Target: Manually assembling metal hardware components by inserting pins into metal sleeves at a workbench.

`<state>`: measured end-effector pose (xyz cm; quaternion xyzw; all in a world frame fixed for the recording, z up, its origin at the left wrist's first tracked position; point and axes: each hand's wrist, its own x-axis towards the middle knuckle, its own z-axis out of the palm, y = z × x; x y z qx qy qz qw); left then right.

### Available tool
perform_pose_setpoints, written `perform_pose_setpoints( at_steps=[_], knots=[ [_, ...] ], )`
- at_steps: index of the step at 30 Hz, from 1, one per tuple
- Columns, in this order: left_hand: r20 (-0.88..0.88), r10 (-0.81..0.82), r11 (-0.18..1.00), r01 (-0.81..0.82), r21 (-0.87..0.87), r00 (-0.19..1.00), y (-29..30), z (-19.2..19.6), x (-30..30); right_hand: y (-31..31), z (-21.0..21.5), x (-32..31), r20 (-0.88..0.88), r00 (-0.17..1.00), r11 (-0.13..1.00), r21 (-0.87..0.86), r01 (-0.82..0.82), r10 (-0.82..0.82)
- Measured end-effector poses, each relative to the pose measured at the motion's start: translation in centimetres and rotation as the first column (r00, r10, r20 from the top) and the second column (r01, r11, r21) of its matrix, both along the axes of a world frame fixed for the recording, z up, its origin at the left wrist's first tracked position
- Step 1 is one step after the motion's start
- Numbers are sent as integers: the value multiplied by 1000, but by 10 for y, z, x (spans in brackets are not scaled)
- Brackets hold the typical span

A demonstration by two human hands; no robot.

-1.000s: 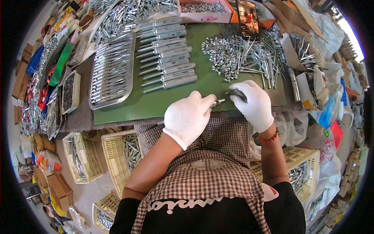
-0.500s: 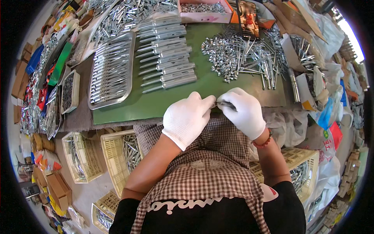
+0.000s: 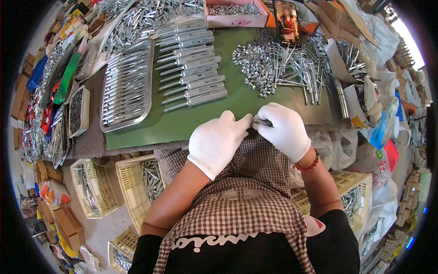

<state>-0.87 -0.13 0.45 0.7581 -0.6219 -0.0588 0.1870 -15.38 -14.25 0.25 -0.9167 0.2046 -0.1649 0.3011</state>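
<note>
— White cotton gloves on both, yes? What are the hands doing?

— Both gloved. The left hand (image 3: 218, 141) is curled, fingers bent inward, its fingertips pinching one end of a small metal part (image 3: 261, 122). The right hand (image 3: 285, 130) is curled too, thumb and forefinger closed on the other end of the same part. The two hands meet at their fingertips, touching.

— And where is that part?

— Held between the hands at the near edge of the green mat (image 3: 214, 118), just above the person's checked apron (image 3: 237, 192). Most of it is hidden by the gloves; only a short silvery piece shows.

— What lies on the mat?

— Beyond the hands, at the far right of the mat, a loose heap of small shiny metal pieces and pins (image 3: 278, 64). At the far middle of the mat, a row of finished long metal pieces (image 3: 191, 68) laid side by side. Left of the mat, overlapping its edge, a metal tray (image 3: 127, 86) filled with more of them.

— Anything else on the desk?

— A phone (image 3: 287, 20) stands behind the heap, its screen lit. A pink box (image 3: 235, 13) of small parts sits at the mat's far edge. A red bead bracelet (image 3: 308, 164) is on the right wrist.
</note>
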Motion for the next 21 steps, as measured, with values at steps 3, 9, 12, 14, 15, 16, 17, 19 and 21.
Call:
perform_pose_setpoints(
  at_steps=[3,9,12,14,15,16,17,19,21],
  knots=[
    [56,-28,1000,28,15,998,0,-1,0,3,1,0,-32,999,999,-24,44,-44],
    [52,-25,999,24,31,998,-3,-1,-1,6,7,0,-109,983,979,-155,130,-147],
    [52,-25,997,22,72,998,-4,0,-1,2,8,0,-74,991,988,-115,101,-110],
    [65,-16,997,11,77,998,-3,0,-2,-3,6,2,32,996,997,-6,78,-78],
    [65,-12,997,7,81,998,-3,0,-3,-4,5,3,142,988,994,97,45,-59],
    [71,-11,998,7,66,997,-2,0,-2,-5,5,4,141,988,994,100,41,-55],
    [77,-10,999,6,52,997,-2,-1,-2,-5,5,6,221,958,846,531,37,-181],
    [83,-9,999,5,45,997,-2,0,-3,-5,-5,11,341,837,398,902,-165,-428],
    [89,-14,999,11,37,996,-4,1,-3,0,-16,23,452,751,312,889,-335,-481]
  ],
)
